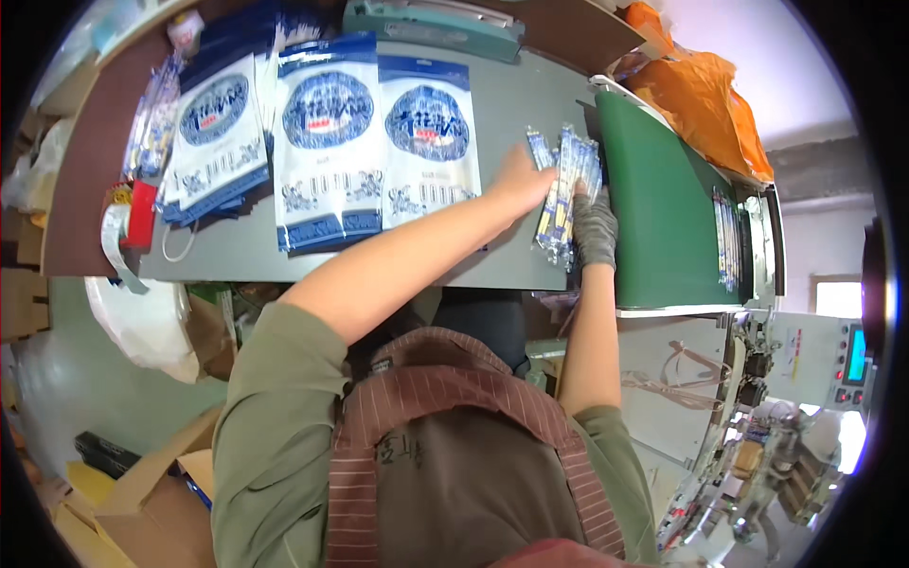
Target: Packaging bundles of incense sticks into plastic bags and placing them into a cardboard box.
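At the right end of the grey table (516, 114), a bundle of slim clear-wrapped sticks (566, 166) with blue and yellow print stands between my hands. My bare left hand (523, 182) reaches in from the left, its fingers closed against the sticks' near side. From the right, my right hand (597, 230), in a grey glove, is wrapped round the same bundle. Two white-and-blue pouches, a middle one (327, 142) and a right one (428, 142), lie flat to the left of my hands. Farther left is a stack of similar pouches (216, 133).
A green conveyor belt (663, 199) adjoins the table's right side, with more wrapped sticks (727, 237) at its far right. A teal machine (431, 28) sits at the back. A red tape dispenser (140, 213) stands at the left edge, near loose sticks (151, 123).
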Demonstrator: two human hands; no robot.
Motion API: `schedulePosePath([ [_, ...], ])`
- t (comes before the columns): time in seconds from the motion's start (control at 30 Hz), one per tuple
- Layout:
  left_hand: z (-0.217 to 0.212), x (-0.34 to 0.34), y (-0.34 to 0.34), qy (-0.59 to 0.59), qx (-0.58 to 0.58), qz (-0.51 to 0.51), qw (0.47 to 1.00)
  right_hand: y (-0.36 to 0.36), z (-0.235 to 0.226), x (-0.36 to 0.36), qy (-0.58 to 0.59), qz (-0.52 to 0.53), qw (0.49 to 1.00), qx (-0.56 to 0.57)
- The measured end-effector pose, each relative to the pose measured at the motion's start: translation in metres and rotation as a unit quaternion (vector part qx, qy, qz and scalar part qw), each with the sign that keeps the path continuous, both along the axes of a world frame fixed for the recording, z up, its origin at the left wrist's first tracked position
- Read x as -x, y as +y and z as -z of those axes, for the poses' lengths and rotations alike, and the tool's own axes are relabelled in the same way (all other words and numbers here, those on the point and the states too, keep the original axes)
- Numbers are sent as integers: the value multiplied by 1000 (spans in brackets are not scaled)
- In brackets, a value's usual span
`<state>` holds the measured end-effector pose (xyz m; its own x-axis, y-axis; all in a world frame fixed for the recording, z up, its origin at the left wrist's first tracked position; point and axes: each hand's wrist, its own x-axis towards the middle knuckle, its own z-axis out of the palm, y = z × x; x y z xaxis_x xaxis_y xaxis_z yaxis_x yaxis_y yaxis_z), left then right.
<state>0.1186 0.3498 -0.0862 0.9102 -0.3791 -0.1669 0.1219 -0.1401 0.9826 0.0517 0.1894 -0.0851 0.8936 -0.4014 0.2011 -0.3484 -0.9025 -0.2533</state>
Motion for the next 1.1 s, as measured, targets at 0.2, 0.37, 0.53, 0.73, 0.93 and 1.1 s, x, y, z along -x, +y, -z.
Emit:
schedulePosePath([
  [0.2,1,-12,-57,-19,-44,-104,993,-45,49,-25,-14,6,1000,6],
  [0.37,2,-32,-38,64,88,-149,983,-26,18,-36,34,154,979,-126],
  [0.53,7,-19,-48,133,198,-150,959,41,17,-46,-49,-17,920,-390],
  [0.73,-62,14,-31,-196,136,-124,963,29,-29,-40,-181,-146,692,-684],
  [0.93,-87,4,6,-457,161,41,874,49,-126,-8,-290,-304,750,-510],
  [1.1,-56,20,25,-229,73,197,951,49,-103,19,-239,-277,826,-429],
])
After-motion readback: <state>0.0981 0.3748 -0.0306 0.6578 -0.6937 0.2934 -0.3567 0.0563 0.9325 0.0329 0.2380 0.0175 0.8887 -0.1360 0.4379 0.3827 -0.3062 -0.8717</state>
